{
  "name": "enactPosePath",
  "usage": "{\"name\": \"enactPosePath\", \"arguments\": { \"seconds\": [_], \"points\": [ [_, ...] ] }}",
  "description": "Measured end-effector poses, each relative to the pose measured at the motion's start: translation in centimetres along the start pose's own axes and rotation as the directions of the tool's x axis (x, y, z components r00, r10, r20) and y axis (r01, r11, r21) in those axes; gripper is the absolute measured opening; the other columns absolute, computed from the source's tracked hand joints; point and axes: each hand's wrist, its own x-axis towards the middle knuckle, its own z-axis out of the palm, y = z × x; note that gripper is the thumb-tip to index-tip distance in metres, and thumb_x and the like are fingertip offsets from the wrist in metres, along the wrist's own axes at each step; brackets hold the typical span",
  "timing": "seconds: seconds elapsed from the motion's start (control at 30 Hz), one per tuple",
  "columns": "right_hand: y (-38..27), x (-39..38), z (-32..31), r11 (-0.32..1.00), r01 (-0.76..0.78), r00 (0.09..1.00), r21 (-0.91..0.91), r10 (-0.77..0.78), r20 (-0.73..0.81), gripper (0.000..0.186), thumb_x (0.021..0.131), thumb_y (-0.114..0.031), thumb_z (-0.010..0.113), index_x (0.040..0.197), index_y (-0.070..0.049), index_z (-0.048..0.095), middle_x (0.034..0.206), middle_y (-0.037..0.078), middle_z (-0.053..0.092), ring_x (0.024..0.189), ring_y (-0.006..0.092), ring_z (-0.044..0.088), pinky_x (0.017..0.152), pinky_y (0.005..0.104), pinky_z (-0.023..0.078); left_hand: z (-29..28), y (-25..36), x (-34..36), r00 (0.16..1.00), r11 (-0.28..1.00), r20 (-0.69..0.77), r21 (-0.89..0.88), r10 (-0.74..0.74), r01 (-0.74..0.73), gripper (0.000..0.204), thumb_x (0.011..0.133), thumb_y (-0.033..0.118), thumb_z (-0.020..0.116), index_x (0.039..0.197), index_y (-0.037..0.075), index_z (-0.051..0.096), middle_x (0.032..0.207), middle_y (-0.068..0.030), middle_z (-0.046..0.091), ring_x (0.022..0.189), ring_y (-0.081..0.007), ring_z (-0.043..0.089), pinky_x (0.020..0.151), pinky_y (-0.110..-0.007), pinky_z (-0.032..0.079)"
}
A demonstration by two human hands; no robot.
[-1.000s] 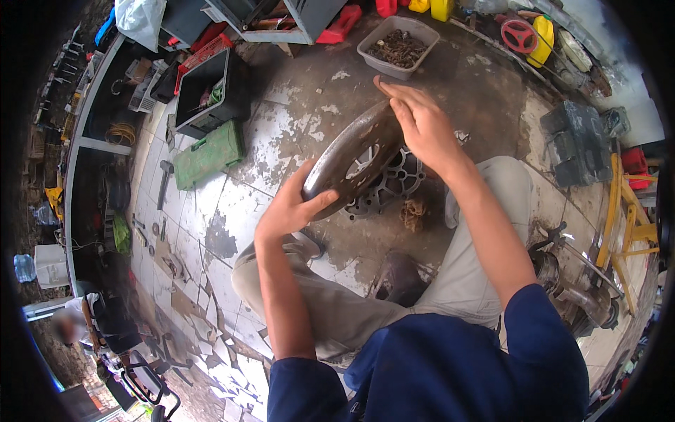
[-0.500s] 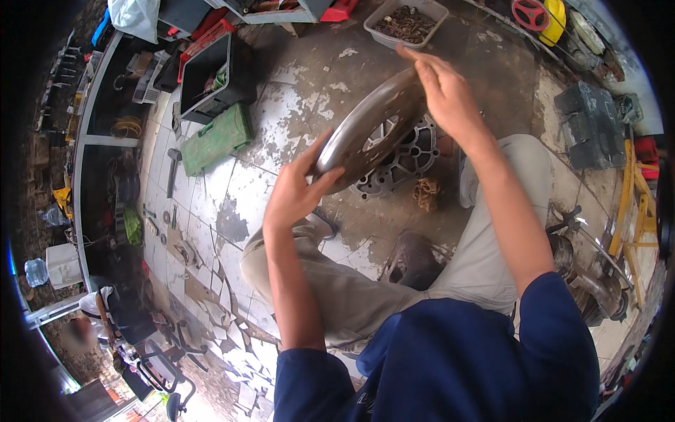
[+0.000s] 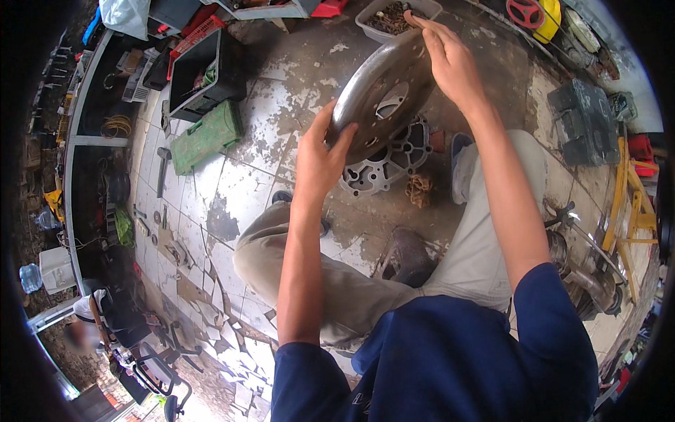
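My left hand [image 3: 320,151] and my right hand [image 3: 455,69] hold a large round metal disc [image 3: 373,88] between them, raised and tilted over the floor. It has a shiny rim, a hole in its middle and smaller holes around that. The left hand grips the near left edge, thumb on the face. The right hand presses its fingers along the far right edge. Below the disc, partly hidden by it, a cast metal part [image 3: 385,169] with openings lies on the floor. A crumpled brown rag [image 3: 419,188] sits beside that part, near my legs.
A plastic tub [image 3: 364,27] of small metal parts stands beyond the disc. To the left are a black crate [image 3: 184,109], a green case [image 3: 204,137], a hammer [image 3: 162,169] and broken tiles [image 3: 242,373]. A dark toolbox [image 3: 583,123] and yellow frame [image 3: 631,218] stand right.
The disc has moved up and away from me, slightly right, and its holed face shows more. My left hand has travelled up and right with it; the right hand has shifted slightly.
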Motion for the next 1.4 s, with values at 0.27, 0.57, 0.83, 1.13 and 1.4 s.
{"name": "enactPosePath", "arguments": {
  "seconds": [0.27, 0.57, 0.83, 1.13, 1.4],
  "points": [
    [-1.7, -0.2, 0.3, 0.977, 0.208, 0.978, -0.034, -0.209, -0.012, 0.035, 0.107, -0.028, 0.048, 0.127, -0.006, 0.067, 0.124, 0.014, 0.069, 0.117, 0.0338, 0.062, 0.101, 0.0415, 0.048, -0.6, 0.0, 0.2, 0.988, 0.994, 0.127, -0.057, -0.084, 0.092, 0.046, 0.091, 0.013, 0.075, 0.133, 0.001, 0.061, 0.104, -0.0151, 0.075, 0.093, -0.0162, 0.069, 0.085, -0.032, 0.053],
    [0.0, 0.2, -0.2, 0.992, 0.115, 0.993, -0.054, -0.116, -0.010, 0.036, 0.107, -0.027, 0.048, 0.123, -0.003, 0.068, 0.120, 0.016, 0.070, 0.112, 0.0354, 0.065, 0.097, 0.0416, 0.050, -1.0, 0.5, 0.1, 0.986, 0.998, 0.153, 0.000, -0.057, 0.058, 0.045, 0.090, 0.013, 0.075, 0.132, 0.003, 0.062, 0.103, -0.0162, 0.075, 0.091, -0.0187, 0.070, 0.083, -0.033, 0.053],
    [-0.7, -0.9, -0.9, 0.981, -0.185, 0.978, 0.055, 0.178, 0.108, 0.041, 0.110, -0.033, 0.040, 0.132, -0.012, 0.066, 0.129, 0.010, 0.068, 0.123, 0.0268, 0.061, 0.104, 0.0352, 0.045, -2.9, 0.5, 0.0, 0.966, 0.997, 0.252, 0.067, -0.056, 0.040, 0.058, 0.088, 0.011, 0.075, 0.140, 0.001, 0.052, 0.119, -0.0203, 0.069, 0.109, -0.0258, 0.066, 0.095, -0.034, 0.049],
    [-4.4, -2.0, -0.5, 0.985, -0.005, 0.966, 0.175, -0.041, 0.257, 0.033, 0.107, -0.027, 0.048, 0.124, -0.009, 0.070, 0.117, 0.012, 0.071, 0.111, 0.0317, 0.065, 0.094, 0.0399, 0.051, -5.5, 0.4, -1.1, 0.968, 0.992, 0.245, -0.091, -0.061, 0.085, 0.061, 0.089, 0.023, 0.077, 0.141, 0.000, 0.053, 0.114, -0.0139, 0.068, 0.101, -0.0217, 0.064, 0.091, -0.033, 0.050],
    [-5.6, -3.5, 0.5, 0.976, -0.025, 0.934, 0.215, -0.055, 0.354, 0.035, 0.107, -0.027, 0.050, 0.121, -0.002, 0.069, 0.118, 0.016, 0.071, 0.110, 0.0340, 0.066, 0.093, 0.0406, 0.052, -8.6, 1.4, -1.7, 0.928, 0.975, 0.303, 0.017, -0.216, 0.222, 0.040, 0.092, 0.022, 0.075, 0.123, -0.002, 0.065, 0.087, -0.0037, 0.068, 0.079, -0.0095, 0.058, 0.072, -0.027, 0.048]
  ]
}}
